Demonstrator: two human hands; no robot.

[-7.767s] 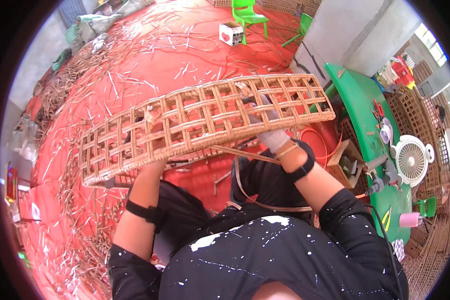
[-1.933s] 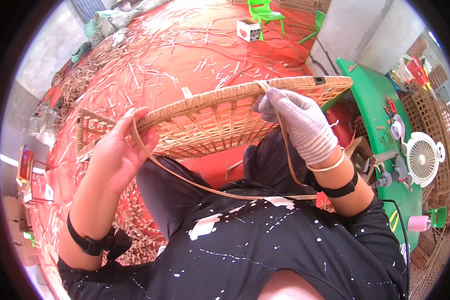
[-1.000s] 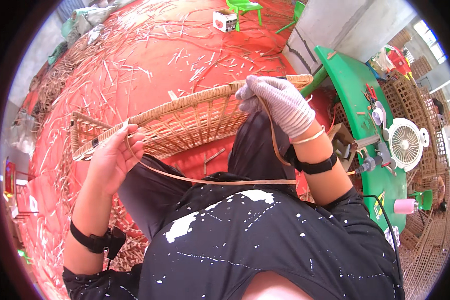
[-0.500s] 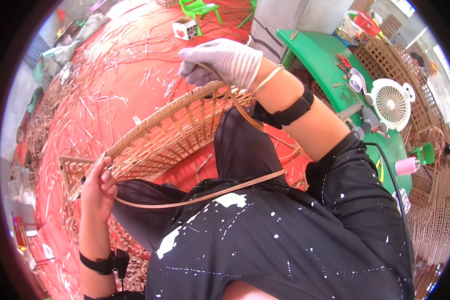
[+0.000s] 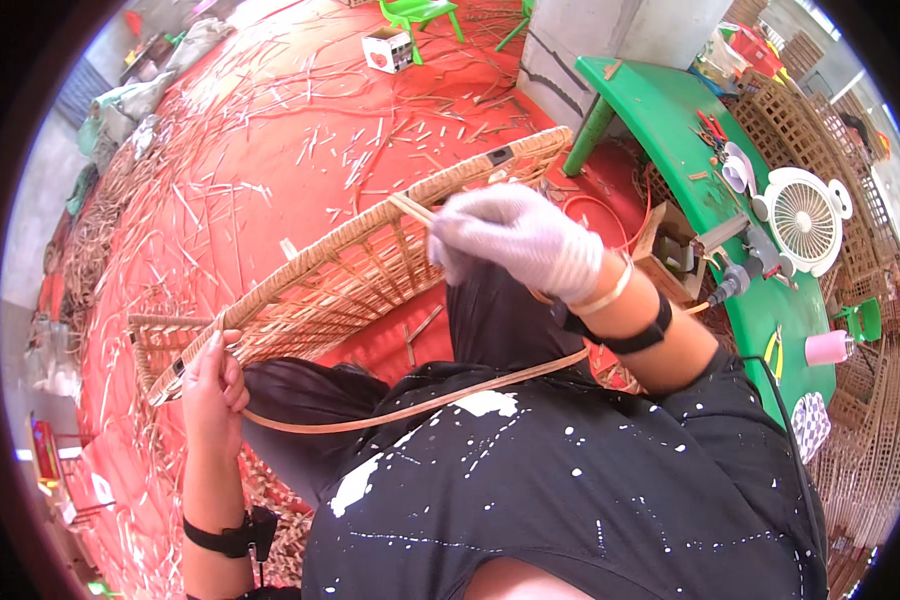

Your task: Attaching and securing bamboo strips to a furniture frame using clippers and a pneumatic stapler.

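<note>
Head view shows a long woven rattan panel (image 5: 360,265) held slantwise across the person's lap, its near-left end low and its far-right end raised toward the green counter (image 5: 670,110). The left hand (image 5: 213,385), bare, grips the panel's near-left corner with its fingers closed on the rim and on one end of a flat cane strip (image 5: 420,400). That strip sags in a shallow curve across the black paint-flecked shirt toward the right forearm. The right hand (image 5: 515,240), in a pale glove, sits on the panel's upper rim near the middle, fingers pinched narrow on a thin splint of cane there.

Against half a second earlier, the panel lies flatter and stretches further right, the gloved hand has dropped from the far end to mid-rim, and the left hand has risen closer to the lap.

A white fan (image 5: 800,215) and a pink cup (image 5: 828,348) stand on the counter at right; cane offcuts litter the red floor (image 5: 270,120).
</note>
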